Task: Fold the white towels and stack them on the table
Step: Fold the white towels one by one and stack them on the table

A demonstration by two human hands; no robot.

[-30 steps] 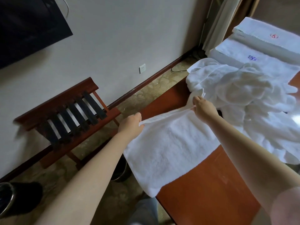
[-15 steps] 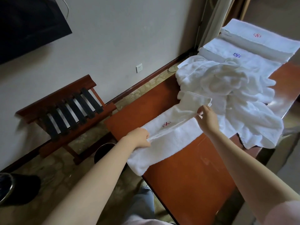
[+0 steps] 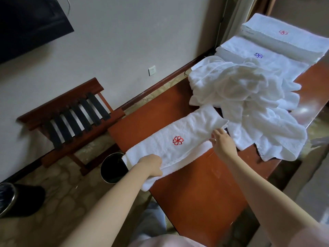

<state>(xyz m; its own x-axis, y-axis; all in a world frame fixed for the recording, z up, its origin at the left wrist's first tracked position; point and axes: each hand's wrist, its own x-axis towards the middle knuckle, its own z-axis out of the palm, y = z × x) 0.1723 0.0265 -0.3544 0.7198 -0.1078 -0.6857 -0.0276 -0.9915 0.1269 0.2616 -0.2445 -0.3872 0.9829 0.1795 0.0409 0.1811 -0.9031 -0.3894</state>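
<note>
Two hands grip one folded towel [image 3: 178,139] on the surface [image 3: 195,193] — left hand [image 3: 151,165] pinching its near end, right hand [image 3: 222,144] its far edge; now lowered flat, red logo up. Beyond, the loose towel heap [image 3: 249,97] and folded stacks [image 3: 284,40] sit unchanged.

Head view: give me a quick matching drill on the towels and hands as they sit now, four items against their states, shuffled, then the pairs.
Items:
1. towel with the red emblem
2. towel with the blue emblem
3. loose pile of towels
4. left hand

States:
A. crumpled and unfolded in the middle of the table
B. gripping the near end of a towel at the table's edge
C. folded into a long strip, held at both ends, right hand at its far end
D. folded flat, lying far along the table behind the pile

Pairs: 1-C, 2-D, 3-A, 4-B
</note>
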